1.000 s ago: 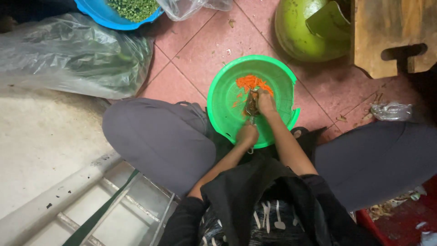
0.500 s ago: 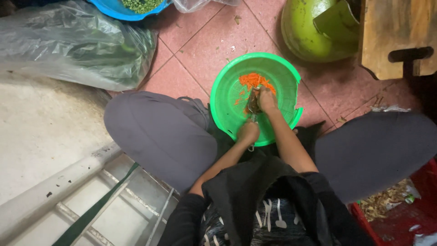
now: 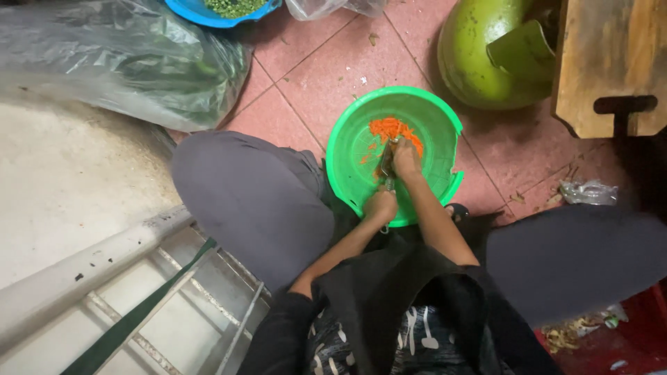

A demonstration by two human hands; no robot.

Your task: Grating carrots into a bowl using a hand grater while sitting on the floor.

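The left hand [image 3: 381, 206] is nearest the body, at the near rim of the green basin [image 3: 347, 149], fingers curled shut around the lower end of a slim metal grater [image 3: 385, 172] — its exact shape is too small to tell. The tool's long axis runs away from the body, up to the right hand [image 3: 406, 158], which pinches a small carrot piece against its top. Just beyond lies the pile of orange shreds [image 3: 392, 128]. Farther off stands a green gas cylinder [image 3: 479, 59].
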